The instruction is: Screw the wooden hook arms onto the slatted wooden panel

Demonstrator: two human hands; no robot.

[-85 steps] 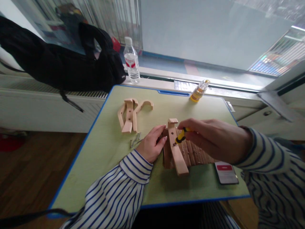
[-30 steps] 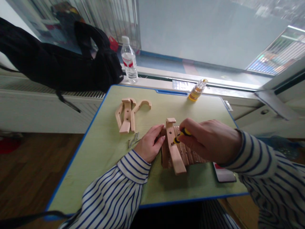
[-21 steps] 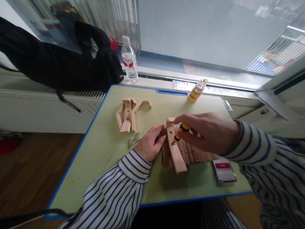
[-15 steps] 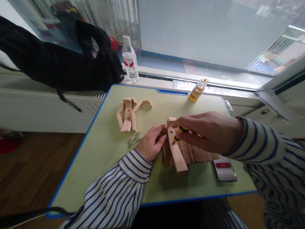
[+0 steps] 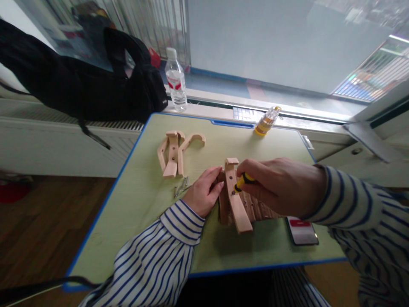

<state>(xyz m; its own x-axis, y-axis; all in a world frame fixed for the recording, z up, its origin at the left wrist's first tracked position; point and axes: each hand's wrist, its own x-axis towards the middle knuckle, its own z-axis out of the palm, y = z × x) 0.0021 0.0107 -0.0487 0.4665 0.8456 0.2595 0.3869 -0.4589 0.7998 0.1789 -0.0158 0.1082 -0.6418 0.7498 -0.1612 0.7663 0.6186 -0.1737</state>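
Observation:
My right hand (image 5: 277, 185) is closed around a yellow and black screwdriver (image 5: 243, 181). The screwdriver's lower end is at a screw in a light wooden hook (image 5: 241, 212), which lies across a brown ridged board (image 5: 256, 207). A second hole shows higher up on this hook. With fingers bent over the board's left end, my left hand (image 5: 202, 192) grips it beside the hook. Several loose screws (image 5: 182, 186) lie left of that hand. Farther back on the table rests a group of similar wooden hooks (image 5: 173, 154). My right hand covers part of the board.
The light green table (image 5: 137, 238) has a blue edge. A phone-like flat device (image 5: 303, 232) lies at the right. A clear and yellow bottle (image 5: 267, 122) stands at the back edge. On the sill are a water bottle (image 5: 176, 83) and a black bag (image 5: 96, 91).
My right hand has turned a little on the screwdriver, its knuckles lower and the index finger drawn back from the hook's top. My left hand stays in place on the board.

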